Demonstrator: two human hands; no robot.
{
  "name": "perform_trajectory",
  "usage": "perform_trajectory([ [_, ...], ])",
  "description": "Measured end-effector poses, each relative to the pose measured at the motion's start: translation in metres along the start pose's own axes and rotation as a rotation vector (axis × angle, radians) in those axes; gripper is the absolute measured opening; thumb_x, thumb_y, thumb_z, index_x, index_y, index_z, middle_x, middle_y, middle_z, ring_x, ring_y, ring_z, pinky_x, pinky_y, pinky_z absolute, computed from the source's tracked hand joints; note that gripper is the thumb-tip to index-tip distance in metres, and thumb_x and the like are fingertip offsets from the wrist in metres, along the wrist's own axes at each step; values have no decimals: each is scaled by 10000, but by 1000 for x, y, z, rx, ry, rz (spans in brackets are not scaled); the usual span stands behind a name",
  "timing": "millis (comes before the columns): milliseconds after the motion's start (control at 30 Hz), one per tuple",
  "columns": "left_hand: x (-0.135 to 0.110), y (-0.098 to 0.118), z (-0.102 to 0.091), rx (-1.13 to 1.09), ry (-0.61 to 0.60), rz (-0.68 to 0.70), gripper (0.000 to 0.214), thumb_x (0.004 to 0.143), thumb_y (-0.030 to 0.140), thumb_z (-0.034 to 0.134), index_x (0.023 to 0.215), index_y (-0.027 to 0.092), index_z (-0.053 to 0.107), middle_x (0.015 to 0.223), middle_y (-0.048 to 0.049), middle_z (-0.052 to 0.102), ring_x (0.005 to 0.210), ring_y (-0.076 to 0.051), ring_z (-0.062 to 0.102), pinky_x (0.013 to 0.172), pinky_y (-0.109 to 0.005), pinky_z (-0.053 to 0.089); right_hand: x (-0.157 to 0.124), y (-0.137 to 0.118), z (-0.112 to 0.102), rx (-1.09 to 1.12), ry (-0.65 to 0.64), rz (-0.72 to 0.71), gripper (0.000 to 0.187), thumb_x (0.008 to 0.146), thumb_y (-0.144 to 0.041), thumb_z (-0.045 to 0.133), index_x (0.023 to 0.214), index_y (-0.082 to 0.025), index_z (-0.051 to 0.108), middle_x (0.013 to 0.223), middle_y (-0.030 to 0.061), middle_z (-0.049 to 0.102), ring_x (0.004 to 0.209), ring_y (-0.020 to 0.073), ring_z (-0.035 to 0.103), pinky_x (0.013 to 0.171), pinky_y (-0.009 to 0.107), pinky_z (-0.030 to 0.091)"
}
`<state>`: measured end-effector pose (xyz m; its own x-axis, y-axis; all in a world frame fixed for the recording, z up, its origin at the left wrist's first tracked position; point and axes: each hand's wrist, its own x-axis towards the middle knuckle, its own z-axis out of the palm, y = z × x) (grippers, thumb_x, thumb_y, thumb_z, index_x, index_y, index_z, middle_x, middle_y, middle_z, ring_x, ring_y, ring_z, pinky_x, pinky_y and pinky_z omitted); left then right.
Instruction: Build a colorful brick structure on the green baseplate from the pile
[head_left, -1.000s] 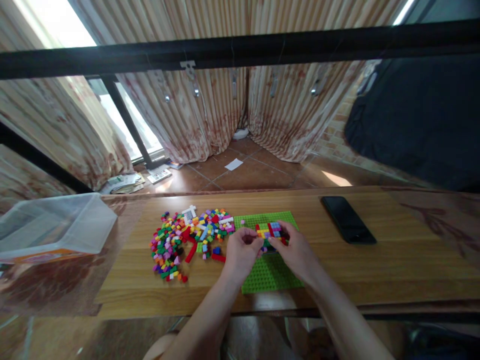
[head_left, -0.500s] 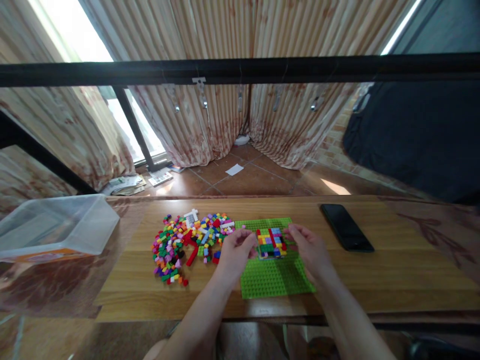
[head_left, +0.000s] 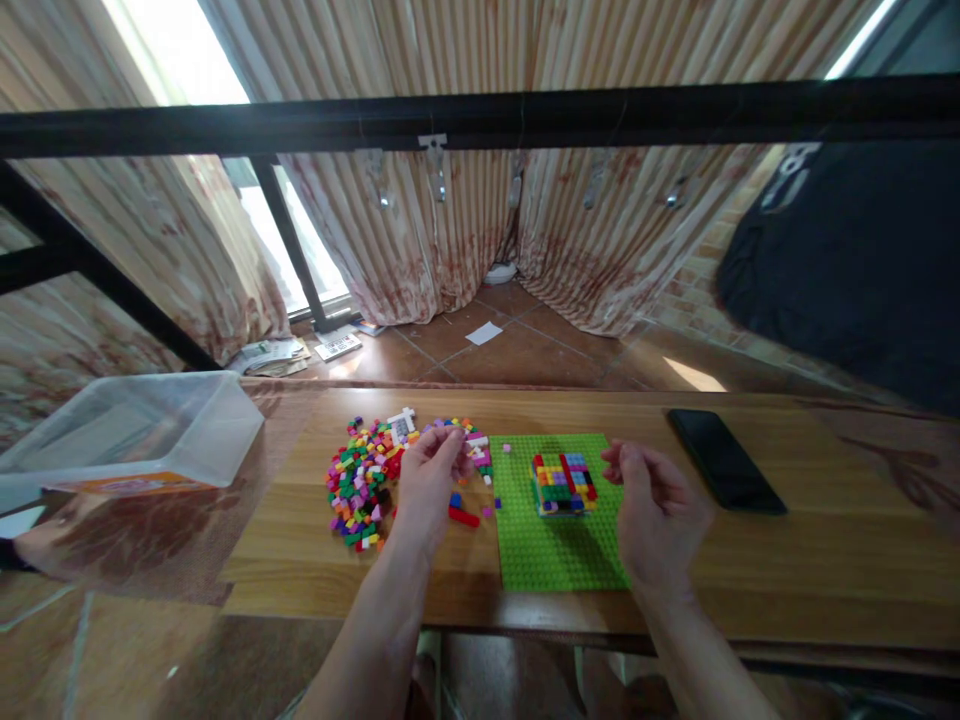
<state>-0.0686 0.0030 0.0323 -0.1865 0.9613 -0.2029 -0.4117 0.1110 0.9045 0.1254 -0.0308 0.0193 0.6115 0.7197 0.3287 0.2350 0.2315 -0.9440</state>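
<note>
A block build [head_left: 562,485] of red, yellow, green and blue bricks stands on the green baseplate [head_left: 555,565]. My left hand [head_left: 429,480] hovers over the right part of the loose brick pile [head_left: 358,490], its thumb and fingers pinched together. Whatever may be between those fingertips is too small to make out. Beyond the right side of the build, my right hand [head_left: 660,510] is held above the baseplate's edge, apart from the bricks. Its fingers are curled in and the thumb lies against them; anything inside is hidden. A long red brick [head_left: 463,517] lies between the pile and the baseplate.
A black phone [head_left: 726,462] rests on the right of the wooden table [head_left: 300,590]. At the far left is a clear plastic bin [head_left: 150,430]. A dark rail [head_left: 480,120] crosses in front of the curtains. Papers [head_left: 274,355] lie on the floor behind.
My left hand has gone left from the build to above the brick pile. My right hand has drawn away to the right. The whole view has shifted slightly.
</note>
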Motion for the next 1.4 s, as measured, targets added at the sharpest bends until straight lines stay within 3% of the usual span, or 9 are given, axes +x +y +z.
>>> perform_trajectory([
  [133, 4, 13, -12, -70, 68, 47, 338, 584, 357, 803, 764, 130, 628, 628, 28, 612, 493, -54, 529, 506, -173, 433, -23, -7, 4, -82, -195, -95, 189, 869, -373, 577, 817, -227, 684, 779, 21, 697, 662, 165, 616, 647, 298, 484],
  [267, 6, 21, -21, -145, 107, 32, 335, 561, 314, 815, 760, 129, 618, 629, 41, 602, 478, -37, 515, 500, -163, 433, -47, -10, 12, -137, -409, -290, 111, 880, -243, 571, 836, -256, 672, 803, 6, 701, 734, 165, 640, 696, 287, 479],
  [400, 8, 23, -27, -201, 121, 12, 306, 565, 267, 805, 758, 129, 612, 649, 37, 616, 492, -33, 528, 522, -159, 453, -77, -11, 26, -165, -799, -481, 128, 892, -170, 538, 891, -232, 649, 780, 11, 688, 722, 151, 625, 697, 271, 456],
  [500, 9, 25, -32, -217, 142, 20, 277, 584, 243, 789, 765, 133, 610, 650, 35, 619, 503, -36, 539, 522, -151, 452, -94, -6, 35, -268, -958, -549, 144, 911, -188, 512, 860, -218, 643, 742, 15, 663, 684, 153, 592, 651, 270, 421],
  [600, 9, 28, -36, -214, 147, 25, 262, 597, 239, 781, 764, 132, 609, 634, 39, 608, 500, -38, 537, 524, -156, 456, -99, 1, 41, -337, -958, -498, 164, 916, -187, 495, 836, -214, 636, 737, 17, 647, 682, 157, 583, 641, 268, 415],
  [833, 9, 32, -43, -244, 137, 17, 262, 590, 214, 779, 768, 123, 610, 650, 39, 605, 491, -27, 527, 525, -149, 461, -92, 11, 49, -473, -787, -339, 141, 903, -178, 494, 920, -199, 632, 869, 40, 661, 827, 184, 618, 753, 290, 438],
  [1033, 9, 33, -45, -253, 126, 8, 273, 595, 207, 779, 793, 119, 613, 646, 36, 608, 489, -27, 527, 514, -140, 461, -96, 10, 56, -655, -821, -352, 148, 897, -188, 515, 988, -194, 632, 1005, 57, 625, 928, 207, 589, 787, 307, 434],
  [1167, 9, 34, -47, -246, 133, -5, 272, 593, 205, 783, 787, 121, 611, 650, 34, 609, 489, -27, 530, 513, -139, 463, -97, 10, 60, -745, -868, -333, 130, 904, -176, 503, 915, -190, 631, 982, 57, 608, 917, 207, 585, 780, 309, 429],
  [1400, 7, 30, -43, -136, 41, -56, 292, 591, 237, 783, 813, 119, 635, 647, 33, 609, 508, -38, 534, 520, -148, 443, -95, 14, 60, -563, -864, -317, 171, 952, -199, 431, 967, -184, 600, 934, 49, 633, 879, 197, 598, 776, 316, 446],
])
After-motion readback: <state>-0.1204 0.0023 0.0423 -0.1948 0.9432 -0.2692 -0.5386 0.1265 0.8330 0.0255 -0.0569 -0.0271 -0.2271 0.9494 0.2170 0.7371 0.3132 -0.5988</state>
